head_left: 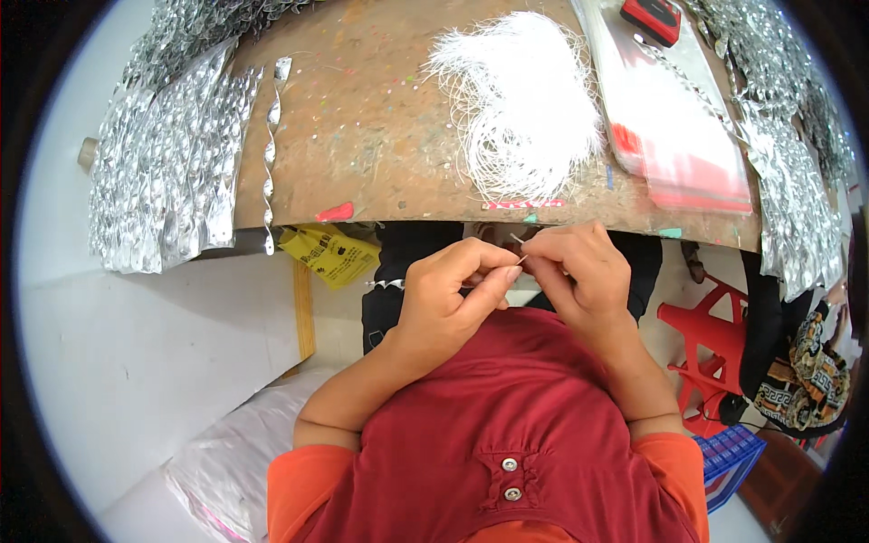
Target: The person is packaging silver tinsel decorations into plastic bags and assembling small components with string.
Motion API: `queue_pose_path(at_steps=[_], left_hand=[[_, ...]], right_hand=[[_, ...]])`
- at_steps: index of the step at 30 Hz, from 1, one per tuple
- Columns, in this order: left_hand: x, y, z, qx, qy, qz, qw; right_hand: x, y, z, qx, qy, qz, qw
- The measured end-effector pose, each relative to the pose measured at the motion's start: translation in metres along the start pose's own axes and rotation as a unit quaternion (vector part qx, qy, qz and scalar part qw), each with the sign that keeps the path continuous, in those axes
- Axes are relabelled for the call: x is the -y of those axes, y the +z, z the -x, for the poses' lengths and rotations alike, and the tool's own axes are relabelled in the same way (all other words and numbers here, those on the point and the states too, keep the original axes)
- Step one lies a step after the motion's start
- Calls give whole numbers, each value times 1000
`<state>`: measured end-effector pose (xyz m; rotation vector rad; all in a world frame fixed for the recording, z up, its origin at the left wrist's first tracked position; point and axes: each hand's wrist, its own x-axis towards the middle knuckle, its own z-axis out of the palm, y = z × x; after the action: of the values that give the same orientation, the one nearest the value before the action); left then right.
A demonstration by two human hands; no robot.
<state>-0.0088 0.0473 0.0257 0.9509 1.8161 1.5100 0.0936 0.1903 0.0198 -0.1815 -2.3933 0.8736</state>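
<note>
In front of my apron, just off the table's near edge, both hands are closed and brought close together. My left hand (439,294) pinches with thumb and forefinger. From its outer side pokes the end of a twisted silver strip (387,284), the rest of it hidden by the fingers. My right hand (584,271) pinches a thin white string (522,260), which shows between the fingertips of the two hands. On the table beyond them lies a loose heap of white strings (525,109).
Twisted silver strips (172,163) hang over the table's left edge, with a single strip (270,158) beside them. Clear plastic bags (670,118) and a red box (652,18) lie on the right. Below stand a red stool (701,330) and a blue crate (731,457).
</note>
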Motion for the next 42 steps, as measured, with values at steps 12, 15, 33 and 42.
queue_pose_path(at_steps=[12, 15, 33, 42], left_hand=[[9, 1, -5, 6, -84, 202, 976], [9, 0, -6, 4, -94, 233, 968], [11, -1, -5, 8, -157, 252, 955], [14, 4, -5, -30, -20, 28, 999]], right_hand=[[-3, 4, 4, 37, 327, -543, 772], [-1, 2, 3, 49, 347, -542, 764], [-5, -3, 5, 37, 300, -435, 848], [3, -5, -14, 71, 86, -119, 987]])
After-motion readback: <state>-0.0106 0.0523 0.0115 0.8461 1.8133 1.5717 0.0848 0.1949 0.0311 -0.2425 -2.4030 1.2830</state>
